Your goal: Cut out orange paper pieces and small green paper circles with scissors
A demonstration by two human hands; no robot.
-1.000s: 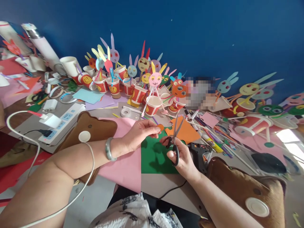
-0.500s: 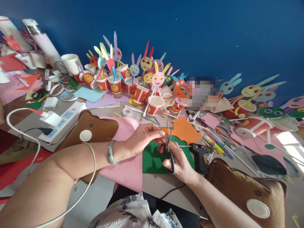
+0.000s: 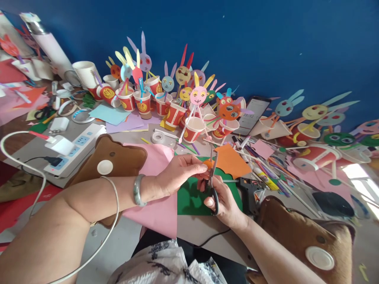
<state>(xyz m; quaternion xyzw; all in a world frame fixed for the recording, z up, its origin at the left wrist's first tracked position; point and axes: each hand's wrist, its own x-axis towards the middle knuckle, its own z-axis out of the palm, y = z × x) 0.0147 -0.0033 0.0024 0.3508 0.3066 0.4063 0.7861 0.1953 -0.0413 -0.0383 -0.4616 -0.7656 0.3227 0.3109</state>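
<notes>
Between the fingertips of my left hand (image 3: 183, 171) is a small orange paper piece (image 3: 209, 163), partly hidden by the fingers. My right hand (image 3: 223, 201) grips dark-handled scissors (image 3: 214, 193), with the blades pointing away from me and slightly parted beside the orange piece. Both hands are above a green paper sheet (image 3: 192, 203), which lies next to a large pink sheet (image 3: 154, 213). Just past the scissors rests a larger orange paper sheet (image 3: 232, 161) with a curved cut edge.
Paper cups bearing rabbit-faced figures (image 3: 194, 128) line the back by the blue wall. A power strip (image 3: 77, 150) and brown cushion (image 3: 118, 161) are left. A black glue gun (image 3: 248, 193), pens and a second brown cushion (image 3: 296, 225) are right. A phone (image 3: 251, 114) leans behind.
The scissor blades and the orange piece have shifted slightly within the hands' grip, and more of the orange piece shows. The whole view has moved a little.
</notes>
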